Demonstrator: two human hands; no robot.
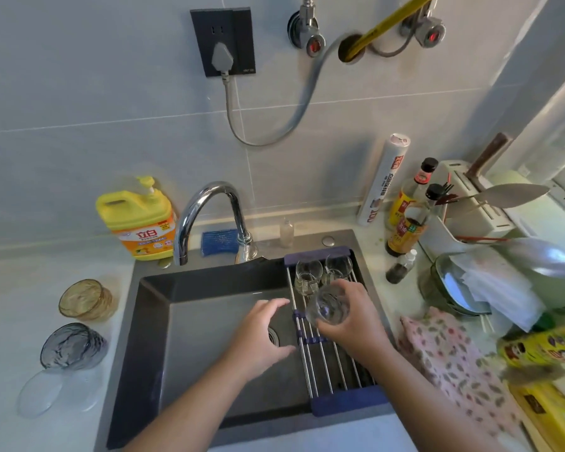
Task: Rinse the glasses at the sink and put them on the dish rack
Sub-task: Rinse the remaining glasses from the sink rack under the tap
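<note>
My right hand (356, 318) grips a clear glass (327, 308) over the roll-up dish rack (323, 363) that spans the right side of the dark sink (150, 321). Two clear glasses (309, 275) (338, 267) stand at the rack's far end. My left hand (261, 337) hovers open above the sink basin, near the drain. On the counter to the left of the sink stand an amber glass (85, 300), a grey glass (74, 347) and a clear glass (53, 393) lying on its side.
A chrome faucet (209, 216) arches over the sink's back, with a yellow detergent jug (137, 220) and blue sponge (219, 241) beside it. Bottles (405, 220), a utensil holder, bowls and a floral cloth (450, 363) crowd the counter on the right.
</note>
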